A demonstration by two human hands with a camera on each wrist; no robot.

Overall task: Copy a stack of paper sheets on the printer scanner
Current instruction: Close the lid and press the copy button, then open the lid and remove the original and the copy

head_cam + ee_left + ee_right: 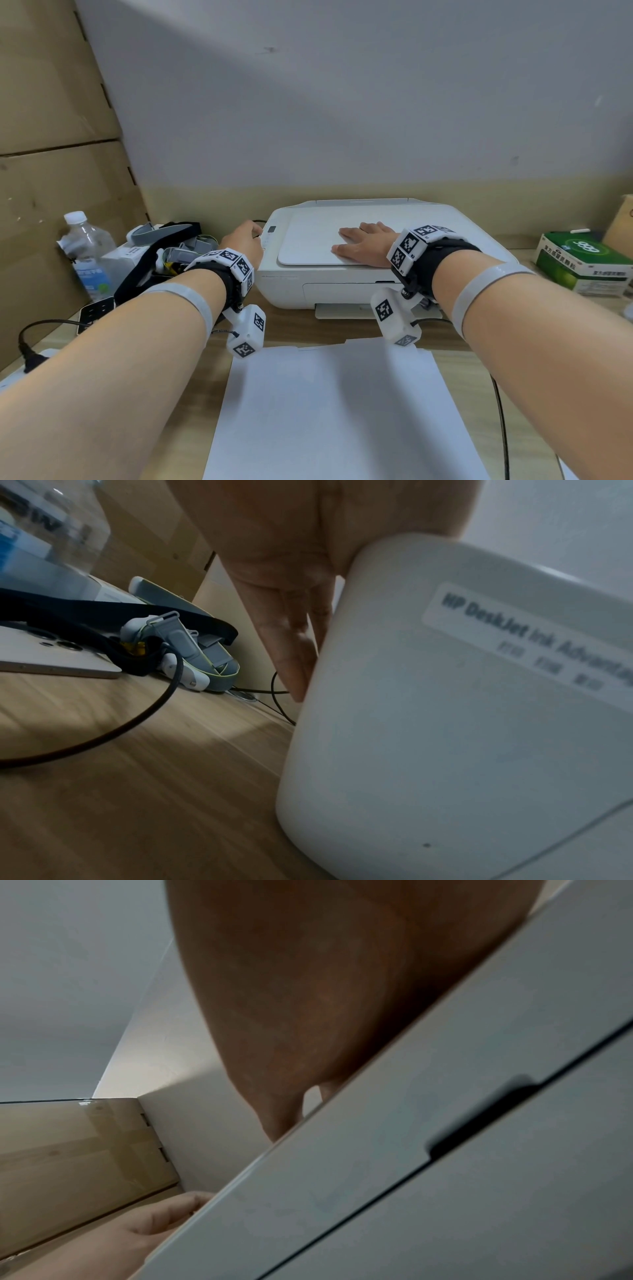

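The right hand (364,243) lies flat, fingers straight toward 9 o'clock, on the closed printer (359,253) lid; the left hand (245,240) rests straight-fingered at its 9 o'clock corner, fingers (291,653) seen only from the left wrist; paper stack (335,411) at 6, long axis 12-to-6

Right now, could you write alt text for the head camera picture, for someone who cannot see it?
A person's right hand lies flat on the closed lid of a white printer while the left hand rests at its left edge by the control panel. White paper sheets lie on the wooden desk in front, between the forearms.
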